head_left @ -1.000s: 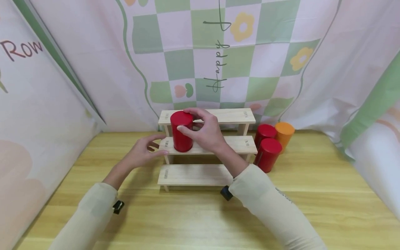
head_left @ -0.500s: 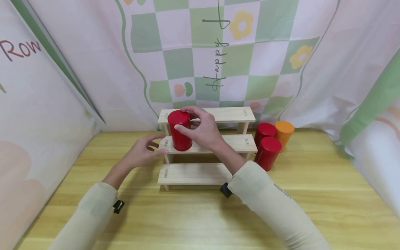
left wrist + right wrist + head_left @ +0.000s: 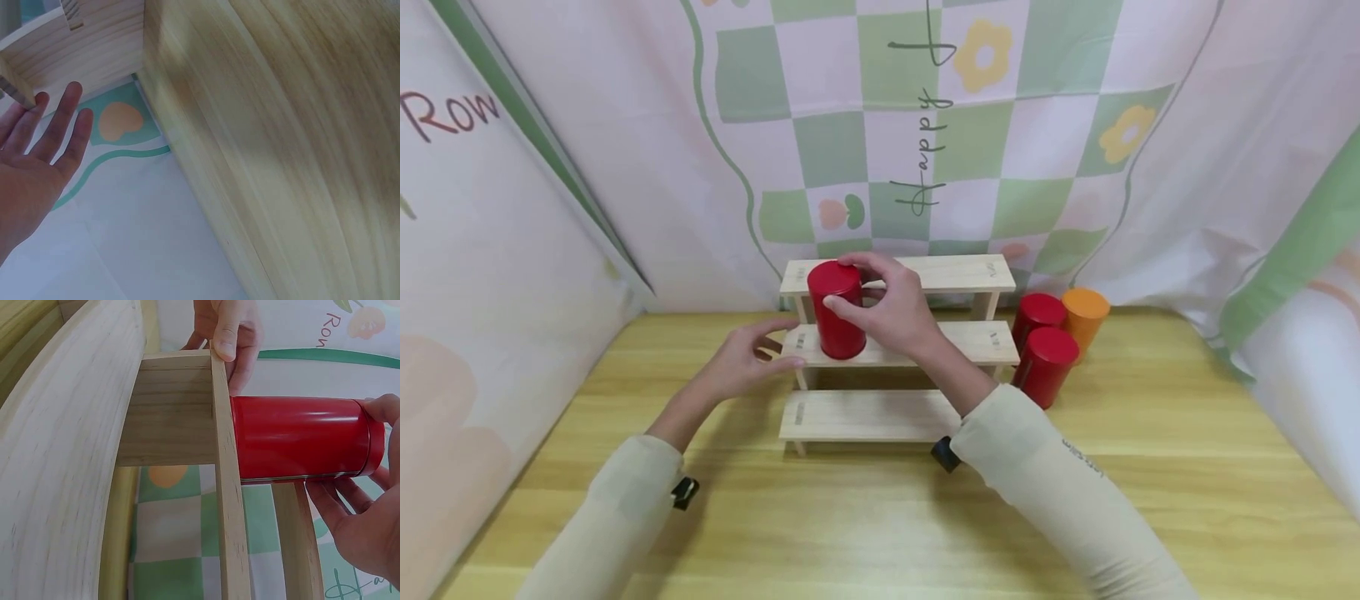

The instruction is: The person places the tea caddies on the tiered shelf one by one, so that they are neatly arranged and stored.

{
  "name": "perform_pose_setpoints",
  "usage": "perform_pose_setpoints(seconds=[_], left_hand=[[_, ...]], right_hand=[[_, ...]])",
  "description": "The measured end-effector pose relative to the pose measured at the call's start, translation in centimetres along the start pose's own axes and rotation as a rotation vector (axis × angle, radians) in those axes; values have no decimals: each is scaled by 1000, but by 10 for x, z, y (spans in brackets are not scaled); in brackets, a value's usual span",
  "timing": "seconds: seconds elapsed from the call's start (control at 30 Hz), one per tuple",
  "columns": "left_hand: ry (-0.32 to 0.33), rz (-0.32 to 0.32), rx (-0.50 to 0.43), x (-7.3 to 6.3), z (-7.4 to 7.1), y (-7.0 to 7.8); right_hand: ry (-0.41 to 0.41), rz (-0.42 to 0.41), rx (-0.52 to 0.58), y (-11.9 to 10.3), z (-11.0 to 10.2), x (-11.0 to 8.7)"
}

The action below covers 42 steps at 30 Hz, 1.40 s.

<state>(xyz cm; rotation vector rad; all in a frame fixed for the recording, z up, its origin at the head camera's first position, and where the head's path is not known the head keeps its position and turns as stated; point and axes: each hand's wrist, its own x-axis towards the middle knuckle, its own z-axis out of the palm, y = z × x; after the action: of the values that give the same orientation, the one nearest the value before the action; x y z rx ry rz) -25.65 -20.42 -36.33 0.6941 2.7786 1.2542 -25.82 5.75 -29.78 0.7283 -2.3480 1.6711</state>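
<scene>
Red canister (image 3: 837, 332) stands upright near the left end of the middle board (image 3: 977, 340) on the wooden rack (image 3: 868, 417), where I see the right hand (image 3: 897, 310) clamped round it, likely against tipping, and the left hand (image 3: 745, 360) pinching that board, presumably for bracing.

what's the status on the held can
Right hand grips red can, upright on middle shelf. Left hand holds shelf's left end. Three other cans to the right, not in the way.

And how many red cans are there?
3: a red can on the middle shelf in the right hand, plus a front one and a back one on the table by the orange can.
</scene>
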Motion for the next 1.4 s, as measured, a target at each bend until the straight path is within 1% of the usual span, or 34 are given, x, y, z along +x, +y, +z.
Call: perform_pose_setpoints(seconds=[0.2,0.37,0.5,0.67,0.8,1.07,1.4], left_hand=[[0,-4,-7,-2,-2,4],[5,-1,-38,-2,3,0],[20,-3,-72,-3,6,-2],[41,-1,-105,-4,8,-4],[50,1,-108,-3,8,-5],[46,9,-84,-3,8,-3],[39,2,-59,-3,7,-1]], right_hand=[[-13,18,13,-1,0,0],[-16,58,25,0,-2,-3],[-22,72,30,2,-2,-4],[-27,57,33,2,-2,-4],[-37,44,43,4,-4,-5],[-33,27,93,9,-12,-9],[-10,3,67,9,-30,-19]])
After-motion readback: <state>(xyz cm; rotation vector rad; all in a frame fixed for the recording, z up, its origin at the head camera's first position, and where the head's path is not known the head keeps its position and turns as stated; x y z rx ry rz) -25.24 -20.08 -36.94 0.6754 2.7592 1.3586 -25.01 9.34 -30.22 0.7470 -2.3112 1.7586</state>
